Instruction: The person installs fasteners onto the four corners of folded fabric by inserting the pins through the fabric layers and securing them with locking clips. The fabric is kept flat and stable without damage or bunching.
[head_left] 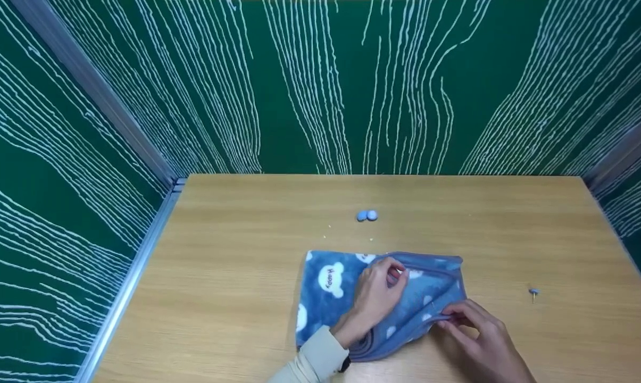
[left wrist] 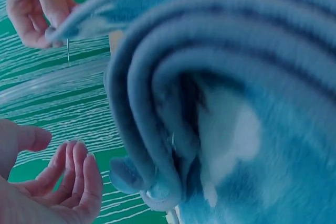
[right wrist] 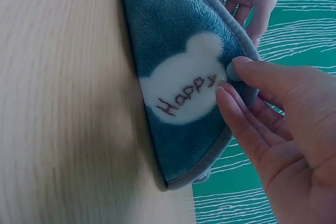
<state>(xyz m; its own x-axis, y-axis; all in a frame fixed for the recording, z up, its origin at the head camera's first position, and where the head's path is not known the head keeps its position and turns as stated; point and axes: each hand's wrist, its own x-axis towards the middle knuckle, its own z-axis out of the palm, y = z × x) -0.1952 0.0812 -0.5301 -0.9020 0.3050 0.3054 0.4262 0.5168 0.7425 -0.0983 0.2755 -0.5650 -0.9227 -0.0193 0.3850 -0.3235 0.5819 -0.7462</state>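
A folded blue fleece blanket (head_left: pixel 341 271) with white bear heads and the word "Happy" lies on the table, its right part lifted and curled over. My right hand (head_left: pixel 482 335) pinches its raised edge. At the thumb tip sits a small round blue pin head (right wrist: pixel 232 72), pressed against the fleece near the grey binding. The bare needle (left wrist: pixel 68 51) of this pin pokes out below the edge in the left wrist view. My left hand (head_left: pixel 379 290) is over the middle of the blanket, fingers loosely bent and holding nothing; the left wrist view shows a gap between thumb and fingers.
On the wooden table (head_left: pixel 219 255), a blue-headed pin (head_left: pixel 533 291) lies to the right of the blanket. Two small blue round pieces (head_left: pixel 367 215) sit side by side beyond it, with tiny white bits nearby. Green walls with white lines (head_left: pixel 309 80) stand around the table.
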